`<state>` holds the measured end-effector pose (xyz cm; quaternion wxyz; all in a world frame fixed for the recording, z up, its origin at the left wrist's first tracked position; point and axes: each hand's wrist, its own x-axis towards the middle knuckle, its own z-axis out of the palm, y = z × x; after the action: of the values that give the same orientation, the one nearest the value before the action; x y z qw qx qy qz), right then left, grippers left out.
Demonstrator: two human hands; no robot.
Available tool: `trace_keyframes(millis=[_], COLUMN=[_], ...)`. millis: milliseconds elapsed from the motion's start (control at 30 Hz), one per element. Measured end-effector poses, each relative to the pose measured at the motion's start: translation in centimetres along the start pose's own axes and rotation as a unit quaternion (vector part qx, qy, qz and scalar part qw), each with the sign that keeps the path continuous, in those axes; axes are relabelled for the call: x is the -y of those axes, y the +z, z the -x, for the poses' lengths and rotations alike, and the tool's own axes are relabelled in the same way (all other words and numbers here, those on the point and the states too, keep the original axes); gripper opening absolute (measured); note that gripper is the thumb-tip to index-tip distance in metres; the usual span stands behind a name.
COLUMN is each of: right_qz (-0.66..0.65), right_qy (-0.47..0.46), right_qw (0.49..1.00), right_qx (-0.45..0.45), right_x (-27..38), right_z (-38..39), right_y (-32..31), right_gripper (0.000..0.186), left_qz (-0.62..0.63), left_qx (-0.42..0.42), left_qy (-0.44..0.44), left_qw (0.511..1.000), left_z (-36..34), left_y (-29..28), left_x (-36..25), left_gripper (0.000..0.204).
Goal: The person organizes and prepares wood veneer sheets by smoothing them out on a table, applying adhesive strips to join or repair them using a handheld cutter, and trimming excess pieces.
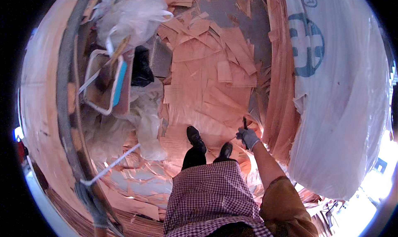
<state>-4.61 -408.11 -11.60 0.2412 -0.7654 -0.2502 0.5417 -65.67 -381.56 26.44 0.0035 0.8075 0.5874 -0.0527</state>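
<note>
My right hand [248,138], in a grey glove, is closed around a thin dark-handled tool [245,122]. The tool points away from me over the sheet-strewn floor, and its kind does not show. At the lower left, my left hand [92,206], also in a grey glove, lies along the edge of a long bench or stack [68,92]. Its fingers look stretched out. One end of a narrow white strip [112,164] comes close to those fingertips; whether they touch is unclear.
Thin reddish wood sheets [197,50] litter the floor around my shoes [196,138]. On the left are a white-framed basket [99,106] and crumpled clear plastic [130,17]. A tall stack of sheets [280,92] and a big white wrapped bundle [338,112] line the right.
</note>
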Motion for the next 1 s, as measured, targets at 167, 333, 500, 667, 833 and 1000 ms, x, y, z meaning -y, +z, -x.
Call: trace_keyframes(millis=[167,333,500,667,833,1000], right_qz=[-0.373,-0.481,-0.553,-0.666,-0.588,-0.411], right_qy=[0.165,0.136,0.137,0.083,-0.016,-0.066], right_qw=[0.911,0.861,0.798,0.712,0.794,0.904], right_qx=[-0.064,-0.088,-0.197,-0.206,-0.152,-0.095], right_x=[-1.1,-4.4,-6.3,-2.2,4.7,13.4], right_z=[-11.6,-23.9,-34.6,-36.0,-31.3,-18.6], right_y=[0.1,-0.6,-1.8,-4.9,-10.3,-8.2], right_gripper=[0.018,0.024,0.025,0.012,0.007,0.009], left_qz=[0.192,-0.186,-0.201,-0.146,-0.077,-0.109], left_qx=[-0.093,-0.135,-0.08,-0.092,-0.099,-0.129], left_qy=[-0.097,-0.141,0.079,-0.017,-0.076,-0.082], left_qw=[0.972,0.963,0.973,0.985,0.989,0.982], left_z=[2.2,1.0,2.5,-0.4,-1.7,0.0], left_y=[0.5,-0.7,-1.4,-0.6,-0.9,-1.4], left_x=[3.4,-4.6,-0.1,-4.4,-7.0,-7.2], left_gripper=[0.056,0.07,0.061,0.062,0.063,0.063])
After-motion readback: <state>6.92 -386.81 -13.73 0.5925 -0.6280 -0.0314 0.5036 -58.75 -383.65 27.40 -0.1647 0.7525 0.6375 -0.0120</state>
